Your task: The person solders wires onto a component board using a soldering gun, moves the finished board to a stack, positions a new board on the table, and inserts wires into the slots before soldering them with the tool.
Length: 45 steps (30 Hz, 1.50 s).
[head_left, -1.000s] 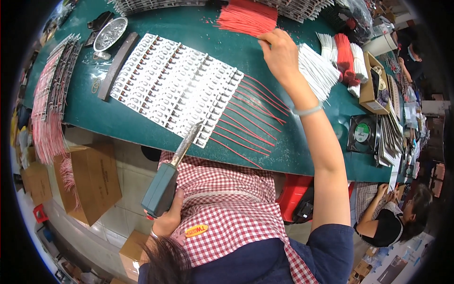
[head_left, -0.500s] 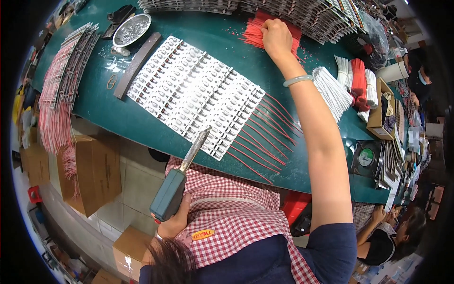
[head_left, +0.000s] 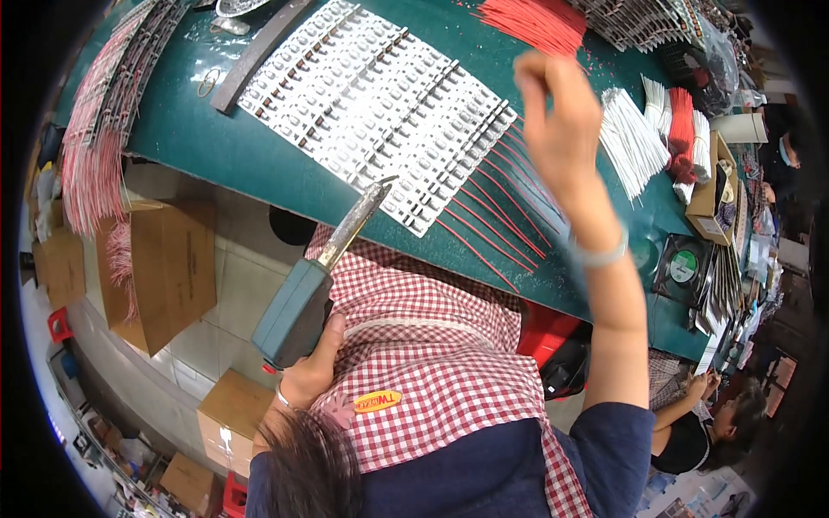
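The left hand gripped a grey-green tool, while the blurred right hand was near the corner of a white sheet of parts.
The fingers of the left hand were wrapped around the handle of the grey-green tool, and its long metal tip pointed up to the near edge of the white sheet of parts; whether the tip touched it, I could not tell. The fingers of the right hand were bent, but because of blur I could not tell whether they pinched something. The sheet lay on the green table, to the left of these fingers, and attached red wires spread from its right edge. A pile of red wires lay just beyond the fingertips; white wires lay to their right.
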Available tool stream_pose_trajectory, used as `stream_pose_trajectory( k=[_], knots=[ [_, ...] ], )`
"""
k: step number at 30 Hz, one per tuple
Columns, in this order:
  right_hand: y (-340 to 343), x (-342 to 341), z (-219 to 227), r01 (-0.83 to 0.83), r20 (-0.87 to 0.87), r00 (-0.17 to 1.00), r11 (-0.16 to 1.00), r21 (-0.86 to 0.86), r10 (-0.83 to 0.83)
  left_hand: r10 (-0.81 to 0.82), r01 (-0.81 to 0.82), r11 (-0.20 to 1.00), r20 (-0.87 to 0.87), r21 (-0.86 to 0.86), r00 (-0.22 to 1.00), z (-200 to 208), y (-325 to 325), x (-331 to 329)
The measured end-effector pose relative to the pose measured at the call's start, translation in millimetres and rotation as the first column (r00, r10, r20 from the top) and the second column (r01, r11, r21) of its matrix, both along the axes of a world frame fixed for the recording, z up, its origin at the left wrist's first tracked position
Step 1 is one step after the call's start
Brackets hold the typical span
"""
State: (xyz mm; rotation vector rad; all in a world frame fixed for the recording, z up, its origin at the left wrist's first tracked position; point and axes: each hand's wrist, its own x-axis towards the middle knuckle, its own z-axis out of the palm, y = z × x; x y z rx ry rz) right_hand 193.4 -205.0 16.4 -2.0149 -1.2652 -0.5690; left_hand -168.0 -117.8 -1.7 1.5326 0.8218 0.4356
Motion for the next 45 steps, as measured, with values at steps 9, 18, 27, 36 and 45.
stream_pose_trajectory(
  k=[9, 18, 27, 36, 45],
  knots=[
    [-56, -155, -30, 0.028, -0.618, 0.786, 1.000, -0.006, -0.025, -0.187, 0.181, 0.981, -0.082, -0.073, 0.979, 7, 2, -13],
    [-55, -156, -36, 0.021, -0.535, 0.845, 0.998, 0.056, 0.012, -0.126, 0.118, 0.987, -0.071, -0.106, 0.990, 3, -3, -17],
    [-54, -160, -33, 0.053, -0.582, 0.813, 0.995, 0.085, 0.006, -0.122, 0.120, 0.991, -0.034, -0.063, 0.992, -5, -4, -16],
    [-43, -169, -43, 0.107, -0.538, 0.841, 0.993, 0.049, -0.064, -0.239, 0.263, 0.933, -0.122, 0.246, 0.963, -12, -1, -20],
    [-37, -171, -47, 0.130, -0.554, 0.827, 0.991, 0.031, -0.091, -0.280, 0.301, 0.877, -0.111, 0.376, 0.954, -16, 2, -15]
  ],
)
